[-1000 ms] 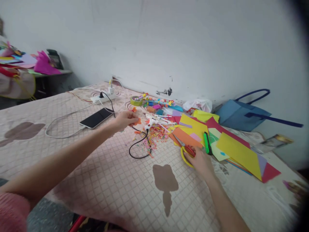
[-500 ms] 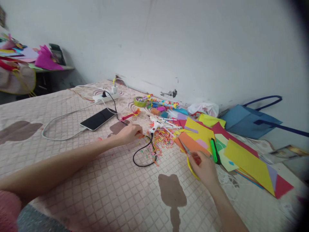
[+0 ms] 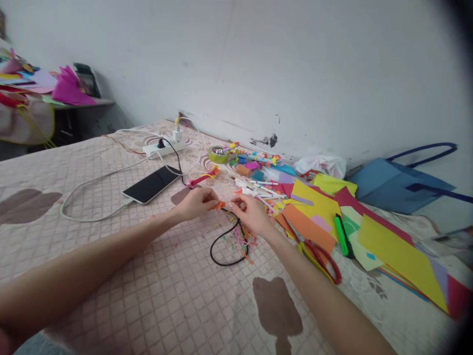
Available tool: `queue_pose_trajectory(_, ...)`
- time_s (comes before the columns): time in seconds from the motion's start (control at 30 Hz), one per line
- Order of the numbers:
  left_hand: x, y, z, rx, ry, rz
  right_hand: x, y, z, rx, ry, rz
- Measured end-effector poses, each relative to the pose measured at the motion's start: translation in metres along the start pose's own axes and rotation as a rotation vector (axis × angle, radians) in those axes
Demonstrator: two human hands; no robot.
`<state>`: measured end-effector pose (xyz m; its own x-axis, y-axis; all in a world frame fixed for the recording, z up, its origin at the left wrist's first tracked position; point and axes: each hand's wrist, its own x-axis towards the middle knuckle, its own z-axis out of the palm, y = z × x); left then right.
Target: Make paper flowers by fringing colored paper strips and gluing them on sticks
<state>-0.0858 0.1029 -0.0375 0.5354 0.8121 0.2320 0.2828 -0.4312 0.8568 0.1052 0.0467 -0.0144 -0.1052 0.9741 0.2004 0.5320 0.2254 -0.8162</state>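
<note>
My left hand (image 3: 199, 202) pinches a small orange piece of paper (image 3: 220, 205) between thumb and fingertips, above the tablecloth. Close on its right, my right hand (image 3: 253, 213) has its fingers curled toward the thumb; whether anything is between them is too small to make out. Scissors with red and yellow handles (image 3: 321, 259) lie on an orange paper sheet (image 3: 314, 229), apart from both hands. Behind my right hand, partly hidden, is a white glue gun (image 3: 248, 187), its black cord (image 3: 211, 249) looping below my hands. Tiny colored paper scraps (image 3: 247, 241) lie beside the loop.
A phone (image 3: 151, 185) on a white cable lies at left, near a power strip (image 3: 162, 149). Tape (image 3: 218, 155) and decorated sticks stand by the wall. Rightward are a green cutter (image 3: 343, 236), yellow paper (image 3: 402, 261) and a blue bag (image 3: 395, 182).
My right hand has let go of the scissors and moved left, beside my left hand. The scissors now rest on the paper. My left hand still pinches the orange piece.
</note>
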Motion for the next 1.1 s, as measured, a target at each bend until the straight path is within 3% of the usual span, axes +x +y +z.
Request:
queue_pose_trajectory(0.1, -0.003, -0.002, -0.003, -0.071, 0.047, 0.011, 0.016, 0.001, 0.015, 0.131, -0.092, 0.098)
queue_pose_trajectory(0.23, -0.005, 0.0, -0.004, -0.156, 0.031, -0.028, 0.014, -0.003, 0.021, 0.256, -0.159, 0.156)
queue_pose_trajectory(0.43, -0.005, 0.012, -0.007, -0.387, -0.008, -0.206, 0.003, -0.002, 0.02, 0.321, -0.089, 0.151)
queue_pose_trajectory(0.6, -0.006, 0.017, -0.022, -0.263, 0.072, -0.24, -0.003, 0.0, 0.019, 0.267, -0.05, 0.096)
queue_pose_trajectory(0.87, -0.004, -0.003, -0.031, -0.05, -0.137, -0.151, 0.001, -0.003, 0.028, -0.209, -0.142, -0.177)
queue_pose_trajectory(1.0, -0.004, -0.007, -0.031, -0.048, -0.193, -0.184, 0.007, 0.004, 0.036, -0.23, -0.115, -0.173)
queue_pose_trajectory(1.1, -0.004, -0.006, -0.03, -0.089, -0.142, -0.238, 0.007, 0.006, 0.038, -0.171, -0.046, -0.133)
